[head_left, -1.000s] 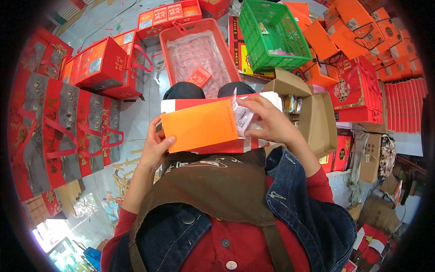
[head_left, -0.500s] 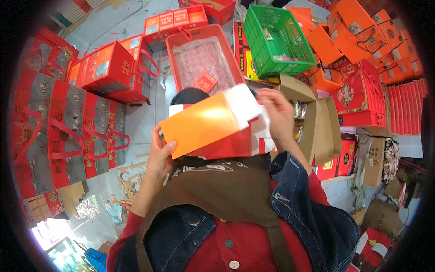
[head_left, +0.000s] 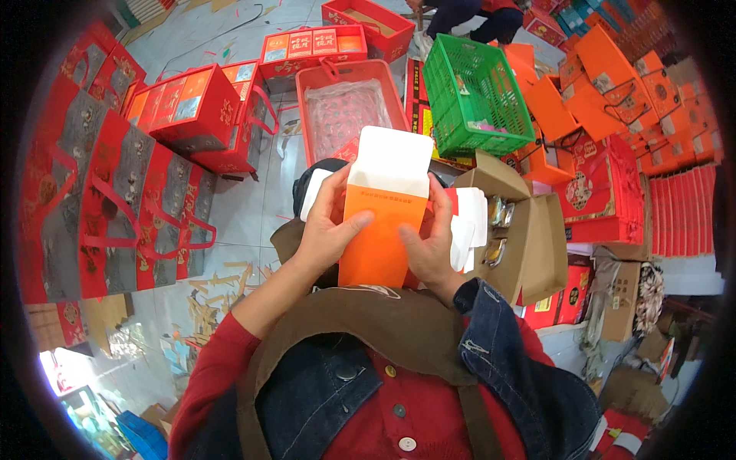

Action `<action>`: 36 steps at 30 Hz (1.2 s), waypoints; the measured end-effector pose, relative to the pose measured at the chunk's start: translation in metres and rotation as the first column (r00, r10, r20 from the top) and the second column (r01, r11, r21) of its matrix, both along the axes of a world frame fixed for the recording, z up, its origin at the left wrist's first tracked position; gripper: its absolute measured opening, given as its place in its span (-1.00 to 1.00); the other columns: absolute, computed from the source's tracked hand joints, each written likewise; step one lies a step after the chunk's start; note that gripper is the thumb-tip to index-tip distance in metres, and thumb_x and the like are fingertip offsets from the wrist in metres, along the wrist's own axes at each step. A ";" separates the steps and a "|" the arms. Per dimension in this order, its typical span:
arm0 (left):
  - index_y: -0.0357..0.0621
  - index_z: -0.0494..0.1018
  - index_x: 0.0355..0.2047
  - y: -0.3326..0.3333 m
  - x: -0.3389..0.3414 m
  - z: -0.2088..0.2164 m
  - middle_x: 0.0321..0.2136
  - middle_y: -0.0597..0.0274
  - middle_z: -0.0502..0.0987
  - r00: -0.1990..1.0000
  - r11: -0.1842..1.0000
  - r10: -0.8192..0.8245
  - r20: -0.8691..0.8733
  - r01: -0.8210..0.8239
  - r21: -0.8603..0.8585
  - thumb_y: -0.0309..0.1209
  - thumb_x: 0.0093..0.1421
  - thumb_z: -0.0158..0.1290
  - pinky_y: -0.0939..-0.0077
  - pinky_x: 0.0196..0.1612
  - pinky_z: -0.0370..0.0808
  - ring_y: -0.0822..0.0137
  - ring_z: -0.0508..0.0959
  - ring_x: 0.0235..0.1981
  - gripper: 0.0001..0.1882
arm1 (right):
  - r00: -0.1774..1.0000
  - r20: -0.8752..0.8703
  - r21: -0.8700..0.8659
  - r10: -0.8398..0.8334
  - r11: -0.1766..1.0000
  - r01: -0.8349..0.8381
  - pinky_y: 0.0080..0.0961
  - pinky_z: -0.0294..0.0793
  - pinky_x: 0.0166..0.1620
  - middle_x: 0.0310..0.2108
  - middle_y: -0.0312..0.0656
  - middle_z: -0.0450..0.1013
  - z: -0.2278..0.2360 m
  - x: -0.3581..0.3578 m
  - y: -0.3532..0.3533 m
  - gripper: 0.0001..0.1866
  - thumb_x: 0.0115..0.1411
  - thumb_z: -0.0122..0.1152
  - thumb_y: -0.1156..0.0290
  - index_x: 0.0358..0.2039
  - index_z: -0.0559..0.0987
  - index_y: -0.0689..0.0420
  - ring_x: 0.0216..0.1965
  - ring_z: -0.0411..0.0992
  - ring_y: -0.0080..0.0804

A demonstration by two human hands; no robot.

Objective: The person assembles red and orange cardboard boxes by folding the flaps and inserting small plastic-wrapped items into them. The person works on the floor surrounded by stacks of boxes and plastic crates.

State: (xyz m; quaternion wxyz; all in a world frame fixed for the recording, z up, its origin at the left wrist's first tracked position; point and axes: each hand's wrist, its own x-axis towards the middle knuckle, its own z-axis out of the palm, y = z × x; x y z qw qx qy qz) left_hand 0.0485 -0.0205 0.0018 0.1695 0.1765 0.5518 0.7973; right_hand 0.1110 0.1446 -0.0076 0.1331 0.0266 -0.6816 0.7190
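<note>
Between my two hands, above my lap, is an orange folding carton [head_left: 376, 241] with its white top flap [head_left: 395, 159] standing raised at the far end. My left hand [head_left: 331, 222] grips its left side, thumb laid on the orange face. On the opposite side my right hand [head_left: 431, 244] does likewise, fingers round the edge. The carton's mouth below the flap shows white inside, and its near end meets my brown apron [head_left: 368, 326]. White and red flat cartons [head_left: 469, 226] lie under and beside my right hand, partly hidden by it.
Ahead stands a red plastic tub [head_left: 395, 84] lined with clear plastic, beside a green crate [head_left: 471, 92]. An open cardboard box [head_left: 540, 245] with small wrapped packets is at my right. Red gift bags [head_left: 115, 207] line the left. Another person's legs [head_left: 460, 17] show at the far edge.
The orange carton has turned from slanted to upright and squared open. My left hand moved up to its side; my right hand came from the flaps onto the carton's right side.
</note>
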 end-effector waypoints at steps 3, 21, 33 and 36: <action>-0.16 0.04 0.22 0.001 -0.002 -0.011 0.04 0.16 0.29 0.999 0.999 -0.037 0.036 0.036 0.023 -0.53 0.14 0.05 0.44 0.08 0.31 0.37 0.37 0.03 -0.34 | 0.999 0.024 -0.085 0.036 0.996 -0.034 -0.43 0.23 0.12 0.06 -0.16 0.22 0.002 -0.003 0.008 -0.37 0.22 0.07 0.36 0.23 0.07 0.23 0.10 0.22 -0.37; -0.19 0.22 0.03 0.005 -0.018 -0.034 -0.05 0.16 0.37 0.998 0.980 -0.017 0.053 0.006 0.198 -0.53 0.21 -0.04 0.43 0.09 0.29 0.36 0.37 0.00 -0.63 | 0.991 -0.091 -0.130 0.095 0.986 -0.106 -0.44 0.34 0.01 -0.24 -0.17 0.45 0.008 -0.048 0.034 -0.58 0.16 0.13 0.51 0.05 0.36 0.25 -0.12 0.39 -0.40; -0.18 0.14 0.08 0.008 -0.010 -0.023 0.04 0.12 0.32 0.994 0.993 0.011 -0.104 0.002 0.122 -0.48 0.24 -0.06 0.40 0.15 0.24 0.34 0.33 0.08 -0.58 | 0.860 0.382 0.216 0.340 0.871 -0.440 -0.57 0.39 -0.03 -0.11 -0.12 0.49 0.054 -0.062 0.036 -0.68 0.10 0.23 0.50 -0.09 0.54 0.23 -0.10 0.43 -0.48; -0.19 0.13 0.09 0.007 -0.009 -0.018 0.07 0.12 0.30 0.991 0.994 0.015 -0.131 -0.001 0.109 -0.47 0.24 -0.05 0.39 0.16 0.21 0.33 0.30 0.11 -0.57 | 0.858 0.427 0.321 0.287 0.838 -0.440 -0.59 0.40 -0.06 -0.13 -0.13 0.50 0.058 -0.065 0.035 -0.67 0.10 0.22 0.50 -0.08 0.53 0.23 -0.13 0.45 -0.49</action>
